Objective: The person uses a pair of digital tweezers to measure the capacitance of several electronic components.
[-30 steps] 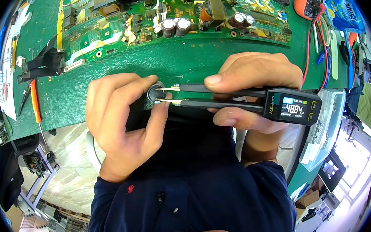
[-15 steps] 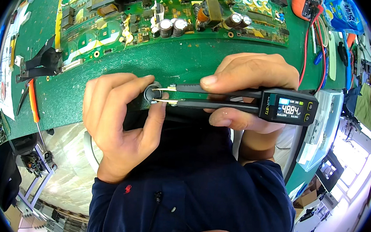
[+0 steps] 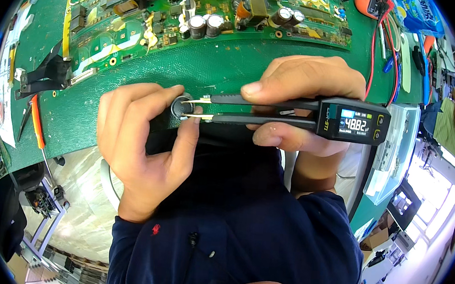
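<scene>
While pinched between left hand (image 3: 141,146) thumb and forefinger, small round dark component (image 3: 180,108) sits over green mat on counter (image 3: 135,97). Gripped by right hand (image 3: 300,102): black tweezer-style meter with lit display (image 3: 304,118), gold tips touching component. Populated green circuit board (image 3: 194,22) just beyond.

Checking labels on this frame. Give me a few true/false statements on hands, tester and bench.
1. The right hand holds a black tweezer-style tester. True.
2. The tester's screen is dark. False: it is lit and shows a reading.
3. The left hand pinches a small round dark part between the tester's tips. True.
4. The circuit board lies under the left palm. False: it lies farther up on the green mat.
5. An orange-handled tool lies left of the hands. True.
</scene>
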Demonstrator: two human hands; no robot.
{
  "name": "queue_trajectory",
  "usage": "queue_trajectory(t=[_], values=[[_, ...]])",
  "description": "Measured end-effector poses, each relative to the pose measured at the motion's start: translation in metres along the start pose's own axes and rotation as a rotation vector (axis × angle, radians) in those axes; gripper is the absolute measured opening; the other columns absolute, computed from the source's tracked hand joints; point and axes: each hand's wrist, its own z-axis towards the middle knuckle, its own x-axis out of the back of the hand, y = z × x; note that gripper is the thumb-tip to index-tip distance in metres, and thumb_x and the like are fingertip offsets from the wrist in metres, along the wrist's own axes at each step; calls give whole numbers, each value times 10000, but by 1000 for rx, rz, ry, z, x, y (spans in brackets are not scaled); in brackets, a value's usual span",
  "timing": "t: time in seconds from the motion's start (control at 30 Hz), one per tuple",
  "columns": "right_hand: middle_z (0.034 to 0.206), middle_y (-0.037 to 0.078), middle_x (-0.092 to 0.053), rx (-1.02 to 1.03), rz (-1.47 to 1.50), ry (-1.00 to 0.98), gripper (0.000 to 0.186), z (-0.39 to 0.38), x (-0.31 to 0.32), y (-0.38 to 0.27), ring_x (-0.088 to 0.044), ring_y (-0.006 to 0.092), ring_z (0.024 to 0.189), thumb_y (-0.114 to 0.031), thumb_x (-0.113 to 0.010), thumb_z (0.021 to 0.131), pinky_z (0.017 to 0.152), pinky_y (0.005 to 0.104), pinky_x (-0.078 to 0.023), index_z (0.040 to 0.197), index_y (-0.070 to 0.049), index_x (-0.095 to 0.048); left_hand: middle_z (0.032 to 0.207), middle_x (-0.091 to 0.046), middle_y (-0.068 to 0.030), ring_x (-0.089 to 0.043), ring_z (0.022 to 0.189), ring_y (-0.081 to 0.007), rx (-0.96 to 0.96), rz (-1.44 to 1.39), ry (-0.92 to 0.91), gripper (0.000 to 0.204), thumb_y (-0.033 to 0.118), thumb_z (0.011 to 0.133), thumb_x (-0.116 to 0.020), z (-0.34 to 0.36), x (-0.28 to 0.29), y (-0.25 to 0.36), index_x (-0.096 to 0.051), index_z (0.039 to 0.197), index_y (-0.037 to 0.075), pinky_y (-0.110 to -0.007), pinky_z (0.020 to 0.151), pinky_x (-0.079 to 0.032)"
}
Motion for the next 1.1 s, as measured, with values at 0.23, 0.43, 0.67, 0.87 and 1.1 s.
queue_trajectory(t=[0.23, 0.43, 0.67, 0.87, 1.1], values=[[652, 138, -660, -8, -8, 19, 410, -2, 0, 0, -634, 198, 556, -154, -836, 675, 528, 259, -460, 976, 79, -683, 827, -614, -94, -562, 754, -262, 4, -22, 8, 315, 13, 581, -735, 0, -1, -1, -671, 889, 35, -334, 673, -432], [663, 134, -637, -7, -36, 18, 438, -2, -5, 3, -609, 185, 548, -240, -829, 719, 487, 250, -459, 973, 81, -673, 826, -617, -96, -567, 749, -265, -5, -22, 31, 313, 24, 586, -748, -3, 2, -4, -670, 889, 38, -337, 668, -440], [723, 132, -636, 0, 72, 52, 429, -5, -8, -1, -599, 166, 587, -174, -824, 705, 521, 235, -461, 996, 91, -653, 828, -623, -105, -570, 744, -259, -41, -24, 13, 301, 2, 592, -752, -3, 3, -10, -664, 880, 11, -320, 667, -430], [756, 146, -649, -54, 122, 149, 445, -10, -8, 0, -625, 140, 621, -238, -807, 747, 560, 212, -485, 1013, 82, -648, 867, -645, -104, -578, 763, -236, -64, -37, -2, 272, 24, 649, -750, -4, 6, -13, -666, 908, 7, -317, 661, -423], [757, 67, -555, -6, 376, 275, 478, -19, 8, 12, -495, 125, 728, -256, -615, 916, 627, 245, -352, 1194, 123, -526, 1058, -630, -179, -608, 976, -224, 158, -774, 5, 364, -13, 776, -660, -18, 27, 3, -571, 1127, -52, -331, 865, -467]])
